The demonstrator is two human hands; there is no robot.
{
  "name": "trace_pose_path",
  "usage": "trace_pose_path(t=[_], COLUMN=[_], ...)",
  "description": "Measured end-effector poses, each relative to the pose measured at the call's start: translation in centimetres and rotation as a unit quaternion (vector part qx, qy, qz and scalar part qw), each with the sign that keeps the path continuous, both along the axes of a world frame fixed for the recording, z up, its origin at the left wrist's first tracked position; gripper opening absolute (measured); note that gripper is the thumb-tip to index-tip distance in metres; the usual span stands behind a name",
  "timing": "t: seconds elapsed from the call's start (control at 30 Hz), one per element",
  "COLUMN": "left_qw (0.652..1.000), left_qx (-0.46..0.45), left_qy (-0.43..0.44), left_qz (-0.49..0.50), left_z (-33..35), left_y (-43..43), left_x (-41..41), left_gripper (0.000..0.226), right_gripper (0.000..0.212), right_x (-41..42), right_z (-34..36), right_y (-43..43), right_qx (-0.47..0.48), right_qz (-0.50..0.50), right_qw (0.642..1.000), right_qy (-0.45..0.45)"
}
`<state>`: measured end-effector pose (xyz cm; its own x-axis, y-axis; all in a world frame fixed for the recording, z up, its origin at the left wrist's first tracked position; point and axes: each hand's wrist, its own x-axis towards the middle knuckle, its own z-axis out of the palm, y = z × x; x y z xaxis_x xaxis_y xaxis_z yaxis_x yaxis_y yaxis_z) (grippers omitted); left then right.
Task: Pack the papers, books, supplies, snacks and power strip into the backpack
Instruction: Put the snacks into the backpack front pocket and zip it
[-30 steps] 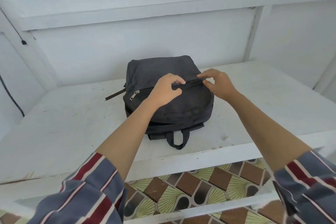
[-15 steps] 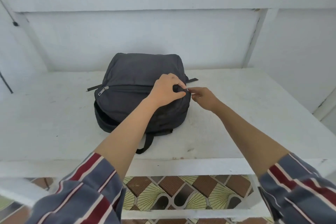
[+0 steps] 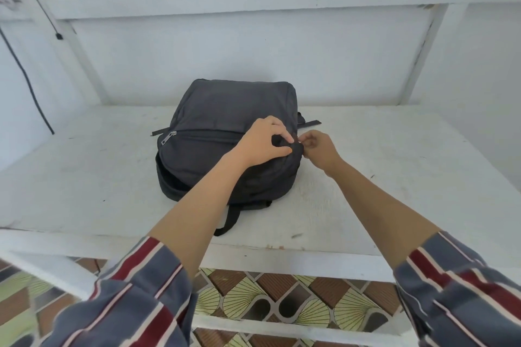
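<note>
The left hand (image 3: 265, 144) reaches across the top of the dark grey fabric backpack (image 3: 225, 110), thumb and forefinger curled together and pinching a fold of cloth near the bag's right edge. The right hand (image 3: 318, 149) sits just beside it, almost touching. Its fingers are curled inward and its fingertips are closed on that same right edge, where a small pale glint shows (whether that is a zip pull I cannot tell). Both forearms come out of grey, red and white striped sleeves (image 3: 135, 298).

The backpack lies flat under and between the hands, on the middle of the white painted wooden bench (image 3: 84, 177), its far end close to the white wall (image 3: 253, 59). A metal zip pull (image 3: 168, 138) rests at the left end of a closed zip line across the front panel. Lower on the left side a darker gap shows between the panels. A black carry loop (image 3: 231, 220) trails toward the near edge of the bench, and flat strap ends (image 3: 310, 123) stick out at the sides.

Below the bench lie brown and pale green patterned floor tiles (image 3: 282, 304). A black cable (image 3: 28, 79) hangs down the left wall.
</note>
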<state>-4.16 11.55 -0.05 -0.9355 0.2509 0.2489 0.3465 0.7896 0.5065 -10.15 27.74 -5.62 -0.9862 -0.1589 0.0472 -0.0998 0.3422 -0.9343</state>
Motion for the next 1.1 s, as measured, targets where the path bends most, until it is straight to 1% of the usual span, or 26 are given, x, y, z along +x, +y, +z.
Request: trace_pose_path(t=[0.1, 0.23, 0.3, 0.4, 0.57, 0.63, 0.73, 0.8, 0.87, 0.93, 0.97, 1.1], left_qw=[1.0, 1.0, 1.0, 1.0, 1.0, 0.999, 0.998, 0.997, 0.996, 0.994, 0.994, 0.996], left_qx=[-0.004, -0.008, -0.01, -0.005, -0.001, -0.003, 0.0, -0.004, -0.01, -0.01, -0.006, 0.014], left_qy=[-0.001, 0.001, 0.006, 0.014, 0.017, 0.019, 0.018, 0.004, -0.007, 0.0, 0.01, 0.059], left_qz=[-0.004, -0.005, -0.006, -0.008, -0.02, -0.031, -0.057, -0.075, -0.094, -0.109, -0.109, -0.071], left_z=[0.0, -0.2, -0.4, -0.7, -0.9, -1.2, -1.5, -1.5, -1.6, -2.0, -2.4, -3.5], left_y=[0.0, -0.1, 0.0, 0.0, -0.1, -0.3, -1.0, -1.6, -2.5, -3.4, -3.7, -4.1], left_x=[-0.1, -0.1, 0.0, 0.2, 1.1, 1.9, 3.4, 4.7, 6.1, 7.2, 7.5, 8.4], left_gripper=[0.018, 0.018, 0.017, 0.015, 0.014, 0.013, 0.016, 0.022, 0.034, 0.045, 0.045, 0.024], right_gripper=[0.021, 0.017, 0.013, 0.012, 0.019, 0.022, 0.032, 0.034, 0.033, 0.033, 0.033, 0.028], right_x=[0.0, 0.6, 1.3, 2.8, 6.1, 7.7, 9.9, 11.4, 12.5, 13.4, 13.7, 14.3], right_z=[0.0, 0.2, 0.3, 0.4, 1.1, 1.5, 2.1, 2.5, 2.8, 2.9, 2.9, 3.0], right_y=[0.1, 0.6, 0.9, 1.2, 1.4, 1.4, 0.9, -0.1, -1.3, -2.3, -2.6, -3.0], right_qx=[0.009, 0.102, 0.142, 0.168, 0.205, 0.197, 0.17, 0.149, 0.125, 0.091, 0.077, 0.048], right_qz=[-0.011, -0.021, -0.007, 0.035, 0.09, 0.097, 0.109, 0.121, 0.129, 0.131, 0.129, 0.12], right_qw=[1.0, 0.992, 0.982, 0.972, 0.963, 0.967, 0.973, 0.977, 0.98, 0.984, 0.985, 0.99], right_qy=[0.001, 0.077, 0.121, 0.16, 0.149, 0.132, 0.109, 0.096, 0.088, 0.082, 0.08, 0.064])
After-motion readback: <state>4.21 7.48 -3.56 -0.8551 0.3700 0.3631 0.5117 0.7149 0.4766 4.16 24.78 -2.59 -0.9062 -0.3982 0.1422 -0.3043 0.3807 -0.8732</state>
